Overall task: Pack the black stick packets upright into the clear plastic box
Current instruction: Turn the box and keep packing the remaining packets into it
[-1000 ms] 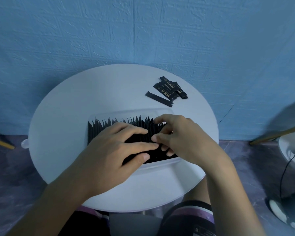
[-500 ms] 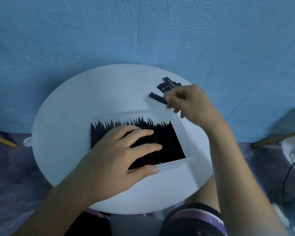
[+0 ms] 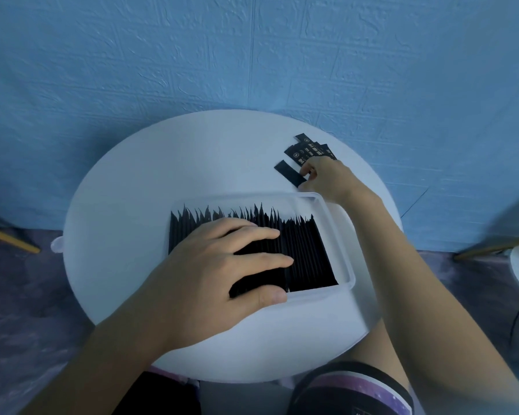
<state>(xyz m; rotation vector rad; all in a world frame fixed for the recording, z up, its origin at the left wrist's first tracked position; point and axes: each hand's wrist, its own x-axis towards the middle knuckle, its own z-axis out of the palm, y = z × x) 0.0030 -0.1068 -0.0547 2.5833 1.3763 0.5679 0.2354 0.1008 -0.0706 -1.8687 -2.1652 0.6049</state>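
Fetching one more: pressing the left hand (image 3: 222, 265), fingers straight, on the packets (image 3: 306, 253) standing in the box (image 3: 350, 274) at the table's (image 3: 126, 211) middle, and pinching a lone packet (image 3: 286, 172) at far right, beside the loose pile (image 3: 309, 149), with the curled right hand (image 3: 325, 178). Next, likely: lift, turn upright, slip into the gap at the box's right end.

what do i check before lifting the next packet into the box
1. Left hand steadying the packed row: ok, it lies flat on the tops.
2. Room in the clear box: ok, a gap shows between the row and the right wall.
3. Right hand grip on the single packet: cannot tell; fingers are at its near end, and the packet lies flat on the table.
4. One packet only: ok, it lies apart from the loose pile.
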